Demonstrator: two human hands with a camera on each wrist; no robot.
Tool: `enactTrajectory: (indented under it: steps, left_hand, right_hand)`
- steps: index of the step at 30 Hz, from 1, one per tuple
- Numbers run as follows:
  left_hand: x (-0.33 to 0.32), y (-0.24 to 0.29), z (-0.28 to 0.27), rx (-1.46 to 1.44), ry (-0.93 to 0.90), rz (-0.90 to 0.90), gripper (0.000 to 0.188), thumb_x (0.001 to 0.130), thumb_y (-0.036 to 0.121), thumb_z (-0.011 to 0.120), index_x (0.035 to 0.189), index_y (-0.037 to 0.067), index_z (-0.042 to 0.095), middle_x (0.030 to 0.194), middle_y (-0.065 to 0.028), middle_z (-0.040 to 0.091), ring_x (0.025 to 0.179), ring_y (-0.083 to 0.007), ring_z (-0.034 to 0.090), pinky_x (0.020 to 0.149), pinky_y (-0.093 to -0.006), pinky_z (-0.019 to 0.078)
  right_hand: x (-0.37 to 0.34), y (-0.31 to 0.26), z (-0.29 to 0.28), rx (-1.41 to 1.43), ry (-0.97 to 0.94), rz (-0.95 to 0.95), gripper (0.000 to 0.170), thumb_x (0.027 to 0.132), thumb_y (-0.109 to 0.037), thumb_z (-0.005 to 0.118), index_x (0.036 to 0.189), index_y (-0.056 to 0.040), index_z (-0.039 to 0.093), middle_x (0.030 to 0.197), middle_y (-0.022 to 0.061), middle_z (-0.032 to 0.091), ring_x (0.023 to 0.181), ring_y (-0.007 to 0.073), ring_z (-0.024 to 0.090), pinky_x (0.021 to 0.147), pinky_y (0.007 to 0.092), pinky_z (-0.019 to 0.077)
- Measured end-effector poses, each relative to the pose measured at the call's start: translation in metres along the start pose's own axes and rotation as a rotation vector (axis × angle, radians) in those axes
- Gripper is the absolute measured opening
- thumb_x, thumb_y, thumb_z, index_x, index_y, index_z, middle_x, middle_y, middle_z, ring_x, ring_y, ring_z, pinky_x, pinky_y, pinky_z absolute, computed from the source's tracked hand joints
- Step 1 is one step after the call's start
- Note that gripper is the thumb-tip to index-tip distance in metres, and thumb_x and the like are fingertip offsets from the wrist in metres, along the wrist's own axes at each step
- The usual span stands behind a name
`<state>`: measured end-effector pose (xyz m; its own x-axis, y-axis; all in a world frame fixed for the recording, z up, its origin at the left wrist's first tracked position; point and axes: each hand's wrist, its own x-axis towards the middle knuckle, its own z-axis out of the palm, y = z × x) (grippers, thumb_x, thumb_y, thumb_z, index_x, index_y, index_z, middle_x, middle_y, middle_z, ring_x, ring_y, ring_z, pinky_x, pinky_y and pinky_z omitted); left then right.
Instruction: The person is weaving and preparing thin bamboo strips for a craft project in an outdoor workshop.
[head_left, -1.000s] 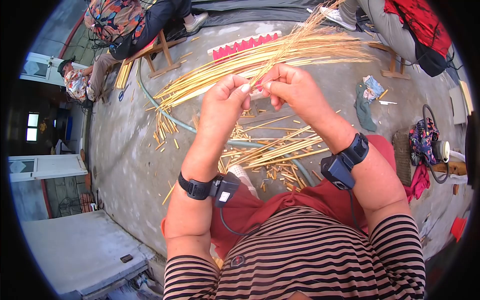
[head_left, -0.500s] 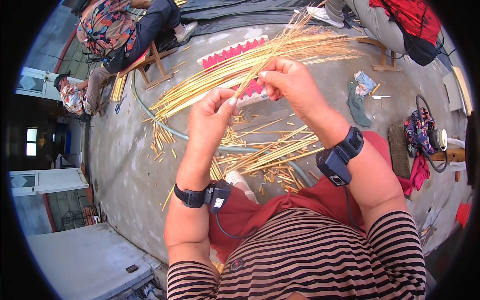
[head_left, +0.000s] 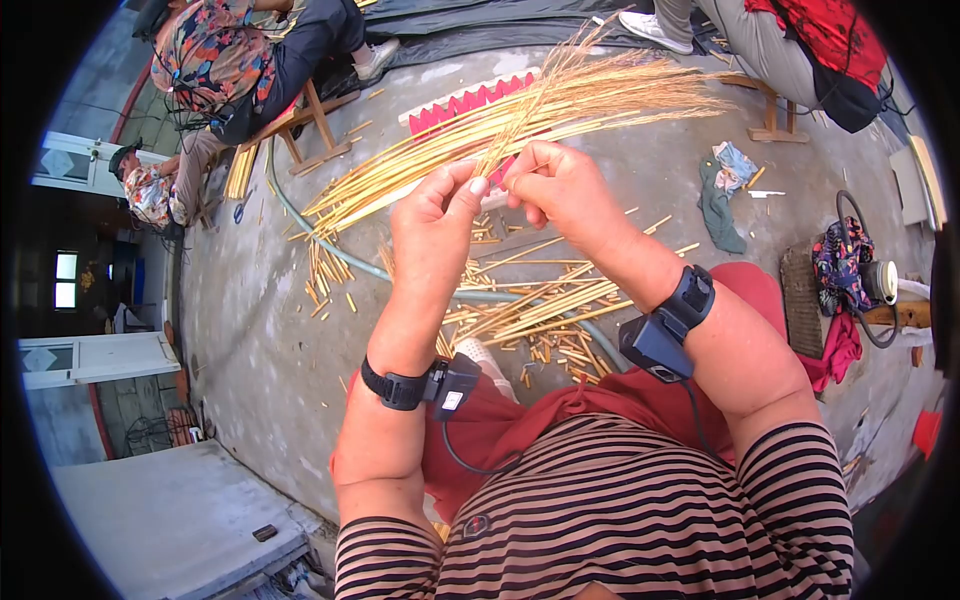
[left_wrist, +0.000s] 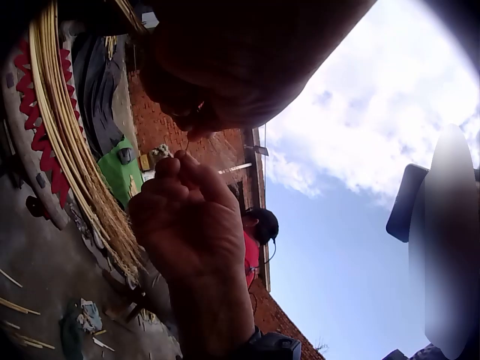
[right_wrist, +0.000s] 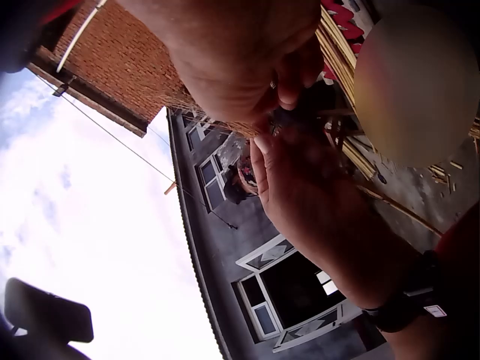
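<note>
In the head view, the left hand (head_left: pixel 435 215) pinches a few dried straw stalks (head_left: pixel 530 105) between thumb and fingers. Their feathery tops point up and away. Close beside it on the right is the right hand (head_left: pixel 560 195), fingers curled and thumb against the forefinger. From the left wrist view, this right hand (left_wrist: pixel 199 225) pinches what looks like a thin strand, mostly hidden at its fingertips. The right wrist view shows the left hand's thumb tip right at the brushy straw. Behind both hands, a large bundle of long stalks (head_left: pixel 400 165) lies across a white-and-red notched rack (head_left: pixel 470 104).
Cut stalk pieces (head_left: pixel 570 350) and loose stalks litter the floor before the person's feet. A grey-green hose (head_left: pixel 350 262) curves through them. Cloths (head_left: pixel 722 205) lie at right, near a flowered bag (head_left: pixel 838 265). Other people sit on wooden stools (head_left: pixel 312 120) at the back.
Half a second ago the hands stood farther apart along the straw. Since then the left has moved right and up, the right down and left, so they are close together again.
</note>
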<state>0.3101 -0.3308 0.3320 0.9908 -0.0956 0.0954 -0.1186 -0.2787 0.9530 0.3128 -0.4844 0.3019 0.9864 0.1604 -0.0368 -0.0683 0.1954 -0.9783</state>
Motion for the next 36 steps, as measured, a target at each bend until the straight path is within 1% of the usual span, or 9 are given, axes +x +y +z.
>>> enactTrajectory:
  steps: [2, 5, 7, 10, 13, 23, 26, 30, 36]
  left_hand:
    - [-0.001, 0.005, -0.003, -0.014, 0.005, -0.036, 0.012, 0.085, 0.007, 0.060, 0.095, 0.001, 0.064, 0.077, 0.0030, 0.061, 0.068, -0.0033, 0.051, 0.062, -0.0189, 0.0421]
    - [0.000, 0.000, -0.006, -0.004, -0.006, 0.003, 0.015, 0.086, 0.010, 0.059, 0.099, 0.002, 0.061, 0.070, 0.0037, 0.055, 0.056, -0.0013, 0.043, 0.049, -0.0156, 0.0334]
    - [0.000, 0.002, -0.008, -0.052, -0.013, -0.042, 0.014, 0.086, 0.011, 0.060, 0.097, 0.003, 0.061, 0.071, 0.0028, 0.057, 0.056, -0.0018, 0.044, 0.049, -0.0158, 0.0342]
    - [-0.001, 0.002, -0.008, -0.076, -0.012, -0.075, 0.013, 0.084, 0.012, 0.061, 0.095, 0.004, 0.060, 0.072, 0.0013, 0.059, 0.055, -0.0024, 0.046, 0.049, -0.0161, 0.0351]
    - [-0.002, 0.003, -0.008, -0.065, -0.042, -0.083, 0.012, 0.084, 0.012, 0.062, 0.093, 0.005, 0.059, 0.073, 0.0004, 0.060, 0.055, -0.0025, 0.047, 0.048, -0.0162, 0.0355]
    - [-0.006, 0.003, -0.003, -0.118, -0.111, -0.048, 0.010, 0.083, 0.012, 0.062, 0.090, 0.005, 0.060, 0.070, 0.0016, 0.058, 0.053, -0.0007, 0.041, 0.046, -0.0157, 0.0312]
    - [-0.004, 0.010, -0.010, -0.167, -0.106, -0.143, 0.010, 0.083, 0.009, 0.063, 0.090, 0.003, 0.061, 0.071, 0.0041, 0.056, 0.061, -0.0015, 0.046, 0.053, -0.0162, 0.0340]
    - [-0.002, 0.017, -0.015, -0.225, -0.122, -0.162, 0.006, 0.083, 0.011, 0.063, 0.084, 0.006, 0.059, 0.065, 0.0070, 0.050, 0.055, -0.0002, 0.039, 0.048, -0.0164, 0.0278]
    - [0.002, 0.018, -0.031, -0.256, -0.105, -0.262, 0.008, 0.083, 0.014, 0.061, 0.078, 0.009, 0.057, 0.059, 0.0071, 0.046, 0.047, -0.0012, 0.034, 0.042, -0.0174, 0.0232]
  right_hand:
    - [0.003, -0.002, -0.005, 0.155, 0.103, -0.032, 0.004, 0.083, -0.009, 0.055, 0.083, -0.0048, 0.056, 0.072, 0.0022, 0.060, 0.053, 0.0047, 0.048, 0.049, 0.0206, 0.0420]
    - [0.007, -0.002, -0.012, 0.339, 0.249, -0.068, 0.008, 0.084, -0.008, 0.052, 0.090, -0.0054, 0.056, 0.079, 0.0023, 0.060, 0.058, 0.0063, 0.051, 0.054, 0.0208, 0.0436]
    - [0.006, -0.005, -0.012, 0.413, 0.312, -0.082, 0.012, 0.084, -0.009, 0.053, 0.095, -0.0055, 0.056, 0.082, 0.0022, 0.060, 0.063, 0.0065, 0.053, 0.056, 0.0206, 0.0442]
    - [-0.001, -0.011, -0.008, 0.225, 0.046, -0.071, 0.015, 0.085, -0.011, 0.056, 0.098, -0.0053, 0.057, 0.086, 0.0022, 0.060, 0.067, 0.0064, 0.054, 0.059, 0.0200, 0.0443]
    - [-0.003, -0.012, -0.005, 0.095, -0.031, -0.075, 0.016, 0.085, -0.013, 0.058, 0.098, -0.0040, 0.058, 0.084, 0.0023, 0.061, 0.067, 0.0059, 0.055, 0.058, 0.0196, 0.0440]
    - [-0.003, -0.010, -0.007, 0.053, 0.001, -0.067, 0.006, 0.081, -0.010, 0.056, 0.082, -0.0044, 0.057, 0.077, 0.0024, 0.061, 0.060, 0.0061, 0.052, 0.056, 0.0202, 0.0430]
    - [-0.004, -0.011, -0.007, 0.041, -0.028, -0.035, 0.004, 0.079, -0.009, 0.055, 0.079, -0.0053, 0.057, 0.074, 0.0017, 0.060, 0.059, 0.0061, 0.052, 0.055, 0.0204, 0.0428]
    - [-0.003, -0.012, -0.006, 0.057, -0.059, -0.022, 0.003, 0.078, -0.009, 0.055, 0.077, -0.0059, 0.056, 0.071, 0.0012, 0.058, 0.057, 0.0060, 0.051, 0.053, 0.0206, 0.0426]
    - [-0.002, -0.014, -0.010, 0.034, -0.064, -0.030, 0.003, 0.079, -0.008, 0.054, 0.079, -0.0057, 0.056, 0.070, 0.0009, 0.058, 0.056, 0.0051, 0.050, 0.051, 0.0203, 0.0423]
